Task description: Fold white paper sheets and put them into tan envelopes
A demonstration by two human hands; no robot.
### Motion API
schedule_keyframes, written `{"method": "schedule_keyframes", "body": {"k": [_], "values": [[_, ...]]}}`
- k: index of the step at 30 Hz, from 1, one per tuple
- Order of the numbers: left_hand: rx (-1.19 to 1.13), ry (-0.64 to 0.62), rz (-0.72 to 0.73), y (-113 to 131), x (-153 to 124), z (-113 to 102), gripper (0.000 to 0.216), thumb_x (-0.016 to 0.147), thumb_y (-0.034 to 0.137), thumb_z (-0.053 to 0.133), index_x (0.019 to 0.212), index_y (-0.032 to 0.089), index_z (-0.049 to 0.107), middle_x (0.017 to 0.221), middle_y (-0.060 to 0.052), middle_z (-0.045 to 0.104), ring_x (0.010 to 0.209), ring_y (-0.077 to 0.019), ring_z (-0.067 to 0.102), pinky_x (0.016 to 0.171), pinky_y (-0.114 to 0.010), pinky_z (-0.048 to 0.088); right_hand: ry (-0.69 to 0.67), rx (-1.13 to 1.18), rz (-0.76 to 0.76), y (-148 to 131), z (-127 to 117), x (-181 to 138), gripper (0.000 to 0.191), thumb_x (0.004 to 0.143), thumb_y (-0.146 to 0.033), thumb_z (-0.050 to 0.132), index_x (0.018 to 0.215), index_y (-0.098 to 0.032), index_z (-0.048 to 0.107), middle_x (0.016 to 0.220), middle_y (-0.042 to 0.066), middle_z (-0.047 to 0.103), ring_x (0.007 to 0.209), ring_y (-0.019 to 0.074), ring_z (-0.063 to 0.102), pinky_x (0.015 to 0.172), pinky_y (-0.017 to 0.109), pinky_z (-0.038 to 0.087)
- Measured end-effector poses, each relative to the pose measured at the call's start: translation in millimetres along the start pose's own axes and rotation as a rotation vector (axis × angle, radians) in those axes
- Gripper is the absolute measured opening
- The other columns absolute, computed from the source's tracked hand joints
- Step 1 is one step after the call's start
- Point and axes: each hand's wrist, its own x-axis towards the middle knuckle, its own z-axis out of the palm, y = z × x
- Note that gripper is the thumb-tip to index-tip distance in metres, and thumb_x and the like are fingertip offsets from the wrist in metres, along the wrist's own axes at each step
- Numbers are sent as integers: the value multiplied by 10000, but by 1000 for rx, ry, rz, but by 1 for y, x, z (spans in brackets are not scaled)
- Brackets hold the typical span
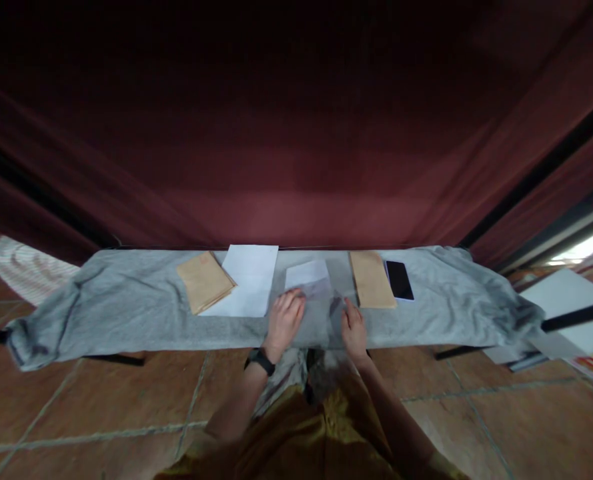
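Note:
A folded white sheet [307, 273] lies on the grey cloth [126, 300] that covers a narrow table, directly ahead of me. My left hand [285, 319] rests flat on the cloth just below the sheet's left corner, fingers stretched out; a black watch sits on that wrist. My right hand [353, 328] lies on the cloth to the right, fingers extended toward the sheet's lower right corner, which looks smeared. Neither hand grips anything.
A stack of brown envelopes [205, 281] overlaps a larger white sheet [249, 279] at the left. Another brown envelope [371, 279] and a black phone [399, 279] lie at the right. A dark red curtain [296, 147] hangs behind. Tiled floor [101, 400] lies below.

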Motion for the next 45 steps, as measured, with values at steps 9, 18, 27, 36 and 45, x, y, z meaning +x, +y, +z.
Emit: {"method": "schedule_keyframes", "body": {"k": [9,18,27,36,45], "values": [[92,-337,83,-8,-62,31,359,979,172,525,1329,204,598,1397,-89,626,1280,-247,570,1100,-444,447,-99,187,-91,0,-10,12,443,1001,-271,354,1340,-220,633,1348,102,668,1276,235,600,1120,491,467],[46,-431,109,-17,-68,34,432,995,153,434,1407,203,553,1463,-96,587,1404,-204,491,1200,-451,368,-555,-60,-476,-48,28,58,435,1015,-259,473,1440,-228,558,1532,62,516,1441,201,454,1228,440,351],[-89,-438,-18,-26,-71,28,449,965,180,501,1410,210,551,1495,-96,554,1429,-213,461,1191,-464,401,-483,-228,-502,-38,47,70,428,1008,-255,545,1435,-261,563,1574,48,448,1461,221,425,1237,465,326],[-271,-293,-243,-50,-61,21,404,885,69,521,1214,228,693,1299,-68,693,1262,-210,602,1121,-451,479,-437,55,-389,9,7,64,543,873,-3,389,1238,-236,715,1368,41,668,1311,170,574,1156,434,450],[-406,-137,-509,-47,-42,26,275,982,402,528,932,205,713,910,-47,747,887,-210,698,833,-328,550,-411,44,-284,6,-16,46,241,949,-229,533,1071,-245,740,1129,59,747,1109,228,659,1013,416,513]]}}
